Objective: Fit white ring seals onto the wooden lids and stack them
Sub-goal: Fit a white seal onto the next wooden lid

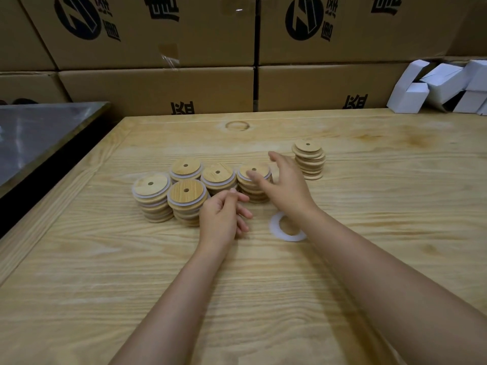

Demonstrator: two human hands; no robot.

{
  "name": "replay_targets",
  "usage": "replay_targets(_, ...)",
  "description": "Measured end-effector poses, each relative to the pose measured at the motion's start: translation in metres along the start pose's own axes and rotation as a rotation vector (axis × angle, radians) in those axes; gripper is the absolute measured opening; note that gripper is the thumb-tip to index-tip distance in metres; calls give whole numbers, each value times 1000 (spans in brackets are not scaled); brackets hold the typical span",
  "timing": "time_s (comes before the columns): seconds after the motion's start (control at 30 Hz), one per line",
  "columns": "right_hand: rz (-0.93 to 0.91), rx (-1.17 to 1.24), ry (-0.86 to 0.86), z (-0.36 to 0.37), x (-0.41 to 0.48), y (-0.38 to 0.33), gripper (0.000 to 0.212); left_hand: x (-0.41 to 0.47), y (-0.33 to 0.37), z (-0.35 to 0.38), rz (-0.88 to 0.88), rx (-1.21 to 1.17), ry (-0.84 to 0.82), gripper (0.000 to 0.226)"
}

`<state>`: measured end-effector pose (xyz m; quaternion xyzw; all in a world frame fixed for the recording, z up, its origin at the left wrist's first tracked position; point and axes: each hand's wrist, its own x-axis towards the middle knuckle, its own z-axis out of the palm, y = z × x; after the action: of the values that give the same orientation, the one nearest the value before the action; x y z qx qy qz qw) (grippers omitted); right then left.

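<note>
Several stacks of round wooden lids with white ring seals stand together on the wooden table [369, 233]; the nearest stack [186, 201] is by my left hand. A separate stack of lids without seals [308, 159] stands further right. One loose white ring seal [275, 227] lies flat on the table, partly under my right wrist. My left hand [224, 217] hovers loosely curled next to the nearest stack, holding nothing. My right hand [286, 185] is spread open just right of the rightmost sealed stack [253, 183], its thumb over the top lid.
Printed cardboard boxes [158, 85] wall off the back of the table. Small white cartons [434, 85] are piled at the back right. A dark metal surface [39, 138] lies to the left, beyond the table's edge.
</note>
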<state>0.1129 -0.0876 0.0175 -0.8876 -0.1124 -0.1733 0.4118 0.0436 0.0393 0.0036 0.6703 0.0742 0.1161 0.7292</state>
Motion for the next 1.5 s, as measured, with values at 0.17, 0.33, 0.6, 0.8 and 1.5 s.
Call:
replay_targets(0.17,-4,-330,207,-23,21,20,58,1,-1,1,-4,9,-4,34)
replay_targets(0.33,88,-553,-28,-41,27,47,61,0,-1,1,-5,28,-6,35)
replay_targets(0.6,-47,-496,148,-51,24,47,31,0,1,2,-10,30,-6,34)
replay_targets(0.8,-194,-346,225,-58,18,40,24,0,1,2,-8,17,-11,34)
replay_targets(1.5,-645,-197,73,-29,-74,-9,23,-9,9,1,9,-84,-290,25)
